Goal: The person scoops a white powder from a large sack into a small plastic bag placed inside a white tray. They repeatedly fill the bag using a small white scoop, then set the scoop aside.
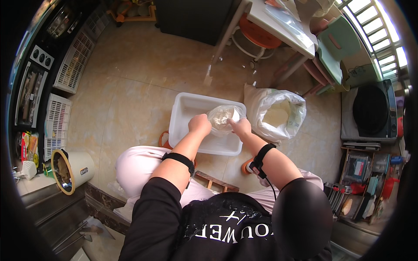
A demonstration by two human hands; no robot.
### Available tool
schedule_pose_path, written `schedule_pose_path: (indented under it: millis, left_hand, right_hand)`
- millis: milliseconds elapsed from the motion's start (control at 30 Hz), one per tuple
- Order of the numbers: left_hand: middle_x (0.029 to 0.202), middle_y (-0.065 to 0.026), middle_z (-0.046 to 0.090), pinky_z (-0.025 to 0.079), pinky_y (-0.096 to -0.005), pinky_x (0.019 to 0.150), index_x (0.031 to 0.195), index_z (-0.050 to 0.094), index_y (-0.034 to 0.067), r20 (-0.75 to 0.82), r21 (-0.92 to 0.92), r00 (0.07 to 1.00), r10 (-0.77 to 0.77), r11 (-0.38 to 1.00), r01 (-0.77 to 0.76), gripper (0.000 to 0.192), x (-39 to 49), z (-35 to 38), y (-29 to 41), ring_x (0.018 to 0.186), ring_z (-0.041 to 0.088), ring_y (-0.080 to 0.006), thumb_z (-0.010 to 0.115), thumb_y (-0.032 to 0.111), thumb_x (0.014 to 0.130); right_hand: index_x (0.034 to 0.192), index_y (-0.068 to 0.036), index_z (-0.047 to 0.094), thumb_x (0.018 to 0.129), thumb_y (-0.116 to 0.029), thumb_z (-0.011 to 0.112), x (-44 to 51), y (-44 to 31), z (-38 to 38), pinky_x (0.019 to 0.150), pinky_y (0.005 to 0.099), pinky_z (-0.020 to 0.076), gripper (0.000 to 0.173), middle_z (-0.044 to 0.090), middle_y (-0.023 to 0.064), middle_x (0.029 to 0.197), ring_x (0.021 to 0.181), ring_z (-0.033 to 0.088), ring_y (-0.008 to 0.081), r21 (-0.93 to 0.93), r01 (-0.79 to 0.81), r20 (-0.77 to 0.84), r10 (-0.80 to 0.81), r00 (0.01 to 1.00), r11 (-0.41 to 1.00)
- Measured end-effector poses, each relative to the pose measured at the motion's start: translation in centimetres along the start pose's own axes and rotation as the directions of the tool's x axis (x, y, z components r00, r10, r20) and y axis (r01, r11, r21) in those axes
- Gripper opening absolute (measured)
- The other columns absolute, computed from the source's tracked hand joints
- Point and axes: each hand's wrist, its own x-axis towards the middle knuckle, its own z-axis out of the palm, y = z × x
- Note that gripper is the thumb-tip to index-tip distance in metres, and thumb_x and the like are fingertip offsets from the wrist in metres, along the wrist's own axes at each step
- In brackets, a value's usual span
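Observation:
A clear plastic bag (221,130) with a whitish, lumpy material in it is held over a white plastic tub (192,143) on the floor. My left hand (200,125) grips the bag's left side, its fingers closed. My right hand (240,126) pinches the right side, near a white piece at the bag's mouth; whether that piece is a scoop or part of the bag I cannot tell. Just right of the tub stands a large white woven sack (277,130), its mouth rolled back, with pale powder (276,113) inside.
A table (307,45) with an orange stool (259,32) beneath it stands ahead to the right. White plastic baskets (58,124) and a cream bin (83,169) are at the left. Shelves with tools (356,169) line the right side. A small wooden stool (214,182) lies below me.

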Motion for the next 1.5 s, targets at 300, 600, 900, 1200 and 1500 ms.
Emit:
schedule_pose_path:
  millis: [300, 600, 900, 1200, 1500]
  left_hand:
    - [0.094, -0.0162, 0.066, 0.05, -0.0429, 0.077, 0.092, 0.067, 0.005, 0.029, 0.004, 0.999, -0.035, 0.999, 0.035, 0.023, -0.2, -0.5, 0.3, 0.09, 0.062, -0.0348, 0.049, 0.015, 0.082]
    - [0.096, -0.0151, 0.066, 0.05, -0.0428, 0.078, 0.093, 0.066, 0.007, 0.034, 0.004, 0.998, -0.048, 0.999, 0.048, 0.022, 0.2, -0.1, 0.1, 0.091, 0.062, -0.0342, 0.05, 0.018, 0.083]
    - [0.096, -0.0148, 0.065, 0.049, -0.0429, 0.078, 0.093, 0.065, 0.008, 0.065, 0.003, 0.996, -0.066, 0.998, 0.066, 0.02, 0.2, -0.4, 0.2, 0.091, 0.061, -0.034, 0.052, 0.017, 0.081]
    - [0.076, -0.0104, 0.067, 0.049, -0.0403, 0.069, 0.084, 0.063, 0.008, 0.015, -0.015, 0.999, -0.049, 0.999, 0.049, 0.015, 0.9, 0.6, -0.6, 0.077, 0.065, -0.0286, 0.052, 0.017, 0.078]
    - [0.086, -0.0116, 0.066, 0.049, -0.0392, 0.073, 0.089, 0.063, 0.008, 0.075, -0.073, 0.995, -0.064, 0.995, 0.07, 0.018, 1.2, 0.7, -1.0, 0.082, 0.063, -0.0287, 0.052, 0.019, 0.079]
  right_hand:
    - [0.102, 0.004, 0.047, 0.063, -0.021, 0.08, -2.9, -1.5, 0.3, 0.081, 0.0404, 0.0492, 0.057, 0.047, 0.0192, 0.109, 0.094, 0.057, 0.0362, -0.348, 0.452, -0.146, -0.524, 0.839, 0.822]
    - [0.104, -0.003, 0.045, 0.063, -0.013, 0.077, -3.9, -1.0, -1.5, 0.078, 0.0387, 0.0498, 0.053, 0.045, 0.0132, 0.107, 0.096, 0.056, 0.031, -0.567, 0.669, 0.108, -0.762, 0.639, 0.481]
    - [0.107, -0.005, 0.047, 0.065, -0.011, 0.074, -6.0, 0.1, -4.4, 0.077, 0.0383, 0.0495, 0.05, 0.048, 0.0117, 0.108, 0.095, 0.057, 0.0296, -0.439, 0.774, 0.087, -0.836, 0.542, 0.456]
    - [0.11, -0.003, 0.045, 0.068, -0.012, 0.078, -5.5, 1.9, -6.1, 0.072, 0.0322, 0.0508, 0.054, 0.047, 0.0105, 0.105, 0.08, 0.058, 0.0215, -0.035, 0.755, -0.087, -0.755, 0.65, 0.654]
    - [0.114, 0.001, 0.042, 0.079, -0.024, 0.073, -2.8, 4.2, -5.5, 0.077, 0.0259, 0.048, 0.053, 0.058, 0.0073, 0.096, 0.085, 0.057, 0.012, 0.725, 0.257, 0.091, -0.459, 0.884, 0.639]
